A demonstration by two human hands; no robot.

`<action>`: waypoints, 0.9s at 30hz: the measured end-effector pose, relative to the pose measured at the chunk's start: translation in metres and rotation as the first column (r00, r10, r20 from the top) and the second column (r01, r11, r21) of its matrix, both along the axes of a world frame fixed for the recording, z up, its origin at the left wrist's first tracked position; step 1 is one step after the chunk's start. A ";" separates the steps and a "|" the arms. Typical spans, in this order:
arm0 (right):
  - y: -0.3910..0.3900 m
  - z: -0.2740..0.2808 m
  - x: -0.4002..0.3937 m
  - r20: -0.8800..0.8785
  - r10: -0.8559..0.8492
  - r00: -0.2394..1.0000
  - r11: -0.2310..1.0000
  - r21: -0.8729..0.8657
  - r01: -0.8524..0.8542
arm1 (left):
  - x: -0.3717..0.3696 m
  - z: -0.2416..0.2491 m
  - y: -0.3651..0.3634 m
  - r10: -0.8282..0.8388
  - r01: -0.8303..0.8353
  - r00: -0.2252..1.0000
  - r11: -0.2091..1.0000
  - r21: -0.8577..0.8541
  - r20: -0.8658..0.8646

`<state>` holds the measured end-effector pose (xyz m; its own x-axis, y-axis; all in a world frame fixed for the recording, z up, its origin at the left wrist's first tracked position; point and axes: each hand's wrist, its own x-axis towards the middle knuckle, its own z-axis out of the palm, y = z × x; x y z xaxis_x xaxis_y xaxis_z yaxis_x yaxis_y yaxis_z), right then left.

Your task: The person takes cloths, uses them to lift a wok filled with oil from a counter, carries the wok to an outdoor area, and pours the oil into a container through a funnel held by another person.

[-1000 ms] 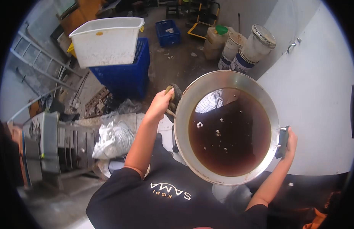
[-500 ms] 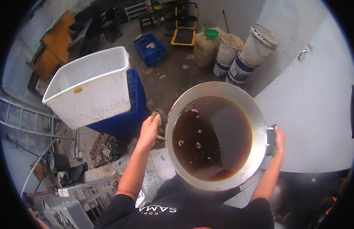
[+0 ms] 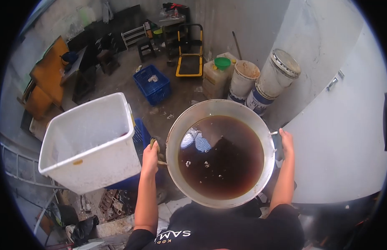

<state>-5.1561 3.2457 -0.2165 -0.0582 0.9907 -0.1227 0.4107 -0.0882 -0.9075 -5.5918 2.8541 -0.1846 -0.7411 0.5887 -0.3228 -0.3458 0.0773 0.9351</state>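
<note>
A large round metal wok (image 3: 267, 162) is held up in front of my body. Dark brown liquid (image 3: 231, 175) fills much of it, with a few pale bits floating and bright reflections on its surface. My left hand (image 3: 150, 157) is closed around the wok's left handle, where a greenish cloth or wrap shows by the fingers. On the other side, my right hand (image 3: 287, 142) grips the right handle; its thumb lies on top and most of its fingers are hidden.
A white plastic tub (image 3: 93, 171) rests on a blue crate (image 3: 140, 135) to the left. Ahead are another blue crate (image 3: 154, 85), a yellow-framed trolley (image 3: 189, 64), a jerrycan with a green funnel (image 3: 222, 63) and stacked white buckets (image 3: 279, 73). A white door (image 3: 339, 141) stands right.
The view has shifted toward the room's far end. The wok sits slightly further left in view, its liquid surface showing different reflections. Both hands keep hold of its handles.
</note>
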 end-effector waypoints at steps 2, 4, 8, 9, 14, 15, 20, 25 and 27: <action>0.028 0.011 -0.030 -0.136 0.004 0.991 0.997 -0.078 -0.015 | -0.033 -0.014 0.037 0.037 -0.037 0.999 0.998 0.052 0.003; 0.069 -0.001 -0.058 -0.059 -0.038 0.998 0.999 -0.021 0.037 | -0.067 -0.017 0.074 0.034 -0.034 0.999 0.999 0.039 0.015; 0.121 0.013 -0.125 0.068 -0.043 0.997 0.999 0.005 0.043 | -0.154 -0.036 0.163 0.012 -0.011 0.999 1.000 0.026 -0.032; 0.142 0.001 -0.140 0.069 -0.069 0.995 0.998 0.012 0.068 | -0.175 -0.037 0.187 -0.012 0.013 0.999 1.000 0.023 -0.034; 0.227 -0.037 -0.229 -0.030 -0.194 0.980 0.981 0.014 0.195 | -0.285 -0.075 0.315 -0.085 0.090 0.993 0.994 0.062 -0.076; 0.236 -0.045 -0.243 -0.070 -0.178 0.982 0.984 0.018 0.179 | -0.304 -0.089 0.329 -0.121 0.124 0.990 0.992 0.034 -0.071; 0.310 -0.092 -0.315 -0.022 -0.254 0.967 0.965 0.068 0.255 | -0.390 -0.101 0.451 -0.188 0.193 0.980 0.978 0.074 -0.068; 0.388 -0.126 -0.406 0.122 -0.292 0.949 0.956 -0.002 0.294 | -0.501 -0.130 0.538 -0.276 0.278 0.956 0.961 0.007 -0.099; 0.410 -0.149 -0.447 0.122 -0.375 0.919 0.924 0.136 0.358 | -0.545 -0.143 0.570 -0.300 0.299 0.948 0.954 -0.019 -0.104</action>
